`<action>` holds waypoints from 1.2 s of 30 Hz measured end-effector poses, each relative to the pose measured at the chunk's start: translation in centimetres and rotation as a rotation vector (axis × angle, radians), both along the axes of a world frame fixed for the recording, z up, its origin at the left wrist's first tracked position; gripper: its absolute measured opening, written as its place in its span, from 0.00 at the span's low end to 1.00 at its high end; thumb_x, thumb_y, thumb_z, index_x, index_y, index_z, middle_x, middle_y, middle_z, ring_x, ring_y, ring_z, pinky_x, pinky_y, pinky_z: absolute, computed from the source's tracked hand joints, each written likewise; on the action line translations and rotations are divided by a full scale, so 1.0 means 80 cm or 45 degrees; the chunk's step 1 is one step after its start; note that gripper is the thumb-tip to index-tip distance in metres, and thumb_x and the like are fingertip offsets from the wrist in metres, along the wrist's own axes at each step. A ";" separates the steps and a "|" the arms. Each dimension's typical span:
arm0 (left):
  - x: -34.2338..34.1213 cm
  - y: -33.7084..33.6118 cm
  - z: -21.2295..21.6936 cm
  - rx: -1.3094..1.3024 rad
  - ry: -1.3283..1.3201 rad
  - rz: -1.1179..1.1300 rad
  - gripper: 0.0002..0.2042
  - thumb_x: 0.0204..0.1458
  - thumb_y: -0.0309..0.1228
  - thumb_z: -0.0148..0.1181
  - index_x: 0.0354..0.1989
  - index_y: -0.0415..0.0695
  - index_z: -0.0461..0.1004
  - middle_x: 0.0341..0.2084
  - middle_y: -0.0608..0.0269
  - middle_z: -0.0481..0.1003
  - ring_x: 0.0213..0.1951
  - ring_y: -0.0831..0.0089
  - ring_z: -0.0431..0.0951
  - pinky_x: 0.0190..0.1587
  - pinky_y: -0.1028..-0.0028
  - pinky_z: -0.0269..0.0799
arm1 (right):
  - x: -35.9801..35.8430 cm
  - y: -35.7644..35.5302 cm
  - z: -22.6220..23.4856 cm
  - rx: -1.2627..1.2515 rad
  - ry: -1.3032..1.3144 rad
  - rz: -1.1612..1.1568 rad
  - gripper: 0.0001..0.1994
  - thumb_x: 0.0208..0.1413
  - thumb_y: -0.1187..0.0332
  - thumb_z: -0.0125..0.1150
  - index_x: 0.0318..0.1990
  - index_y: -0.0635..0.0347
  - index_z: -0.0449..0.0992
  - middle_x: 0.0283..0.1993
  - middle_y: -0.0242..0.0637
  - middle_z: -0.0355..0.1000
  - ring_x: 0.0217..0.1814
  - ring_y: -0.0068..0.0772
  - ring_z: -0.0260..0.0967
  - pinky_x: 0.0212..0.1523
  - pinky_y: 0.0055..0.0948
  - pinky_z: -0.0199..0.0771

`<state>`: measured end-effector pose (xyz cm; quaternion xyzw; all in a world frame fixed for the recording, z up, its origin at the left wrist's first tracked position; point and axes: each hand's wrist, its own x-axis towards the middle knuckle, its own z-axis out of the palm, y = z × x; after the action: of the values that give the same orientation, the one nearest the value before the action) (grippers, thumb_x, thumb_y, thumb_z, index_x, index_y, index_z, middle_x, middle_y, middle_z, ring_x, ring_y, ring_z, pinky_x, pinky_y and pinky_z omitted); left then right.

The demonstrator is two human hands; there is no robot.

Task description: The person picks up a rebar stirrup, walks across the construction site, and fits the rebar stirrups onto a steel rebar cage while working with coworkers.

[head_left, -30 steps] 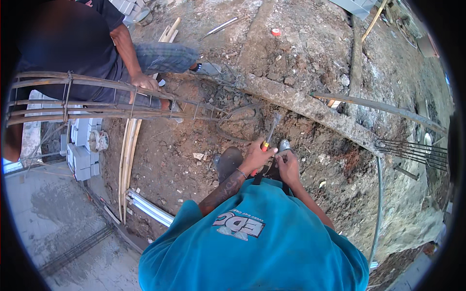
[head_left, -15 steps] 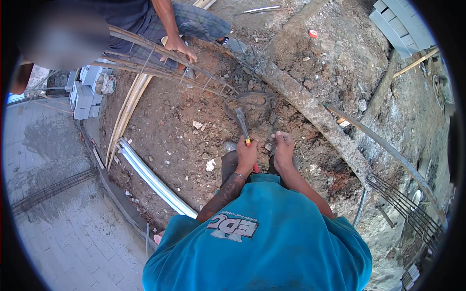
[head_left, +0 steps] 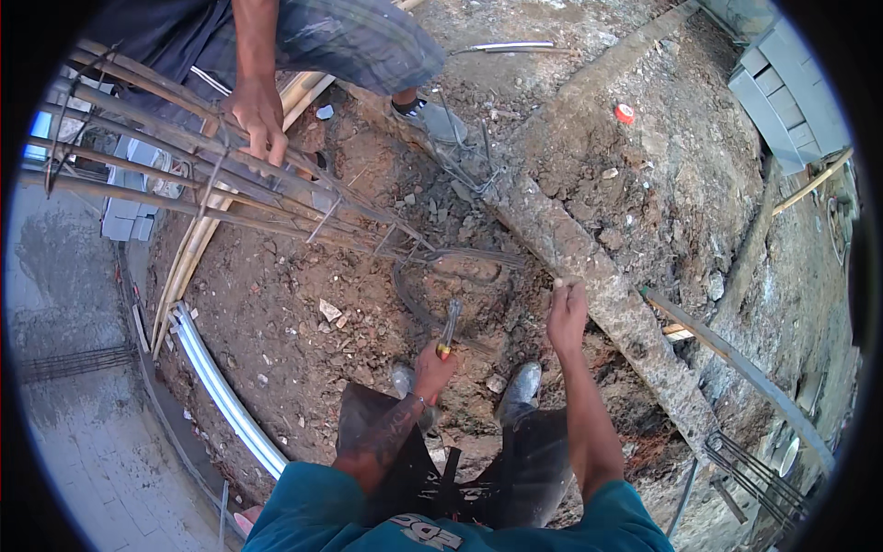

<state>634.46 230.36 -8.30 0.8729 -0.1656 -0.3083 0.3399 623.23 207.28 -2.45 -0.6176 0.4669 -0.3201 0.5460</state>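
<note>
My left hand (head_left: pixel 432 371), low in the middle, is closed around the red-and-yellow grip of pliers (head_left: pixel 450 322); their grey metal head points away from me. Over the edge of a rough concrete beam (head_left: pixel 602 299), my right hand (head_left: pixel 566 317) has its fingers pinched together. Whatever they hold, if anything, is too small to make out. Ahead of the pliers, dark bent rods (head_left: pixel 469 260) lie in loops on the soil. A rusty rebar cage (head_left: pixel 303 213) slants in from the upper left, its near end by those loops. A co-worker's hand (head_left: pixel 258 120) rests on it.
Rubble and soil surround my boots (head_left: pixel 522 386). Pale metal strips (head_left: pixel 221 382) and bamboo poles (head_left: pixel 191 248) lie left. Grey blocks (head_left: pixel 777 92) are stacked far right. Steel rods (head_left: pixel 759 474) stick out of the beam's near end. The co-worker's shoe (head_left: pixel 432 121) stands beyond.
My arms have stretched forward and apart; the right hand has moved out to the beam. The pliers stay in my left hand. The cage and the co-worker's hand appear nearer.
</note>
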 end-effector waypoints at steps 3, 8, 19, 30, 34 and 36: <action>0.027 -0.036 -0.148 0.287 -0.095 -0.223 0.11 0.42 0.30 0.58 0.32 0.37 0.69 0.26 0.47 0.73 0.32 0.47 0.74 0.35 0.56 0.69 | 0.061 -0.080 -0.081 -0.167 -0.110 0.080 0.09 0.63 0.66 0.43 0.33 0.60 0.61 0.16 0.27 0.60 0.16 0.16 0.56 0.18 0.20 0.56; 0.069 -0.058 -0.295 0.131 -0.253 -0.394 0.21 0.42 0.33 0.61 0.44 0.36 0.66 0.46 0.40 0.66 0.44 0.46 0.70 0.44 0.59 0.69 | 0.147 -0.103 -0.124 -0.095 -0.519 0.148 0.08 0.62 0.66 0.45 0.31 0.59 0.62 0.18 0.25 0.57 0.18 0.16 0.55 0.19 0.20 0.55; 0.121 -0.136 -0.001 -0.736 -0.611 -0.738 0.14 0.52 0.34 0.57 0.39 0.34 0.73 0.25 0.60 0.76 0.29 0.75 0.74 0.35 0.73 0.69 | 0.131 -0.033 -0.079 0.031 -0.588 0.876 0.07 0.61 0.68 0.47 0.35 0.62 0.66 0.19 0.24 0.57 0.20 0.19 0.58 0.24 0.19 0.60; 0.073 -0.143 -0.042 -1.565 -0.254 -0.215 0.12 0.60 0.36 0.47 0.29 0.40 0.66 0.21 0.70 0.65 0.29 0.80 0.64 0.35 0.77 0.62 | 0.066 -0.068 -0.044 -0.087 -0.761 1.100 0.08 0.59 0.72 0.46 0.38 0.66 0.71 0.28 0.35 0.70 0.40 0.34 0.72 0.48 0.26 0.67; 0.073 -0.140 -0.037 -2.129 0.295 0.055 0.11 0.61 0.36 0.45 0.27 0.45 0.61 0.18 0.70 0.59 0.29 0.76 0.64 0.38 0.73 0.62 | 0.062 -0.087 -0.063 0.211 -0.793 1.048 0.06 0.59 0.72 0.47 0.38 0.64 0.70 0.31 0.35 0.71 0.36 0.31 0.73 0.43 0.28 0.75; 0.070 -0.141 -0.041 -2.208 0.393 0.053 0.11 0.61 0.34 0.45 0.26 0.45 0.61 0.19 0.67 0.63 0.28 0.75 0.65 0.38 0.72 0.62 | 0.066 -0.094 -0.068 0.269 -0.878 0.976 0.06 0.59 0.72 0.47 0.39 0.64 0.70 0.31 0.35 0.71 0.35 0.29 0.73 0.41 0.27 0.77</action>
<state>640.07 219.04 -11.56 0.2587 -0.2777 -0.1824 0.9070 628.50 199.78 -7.88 -0.5444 0.0304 -0.2333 0.8051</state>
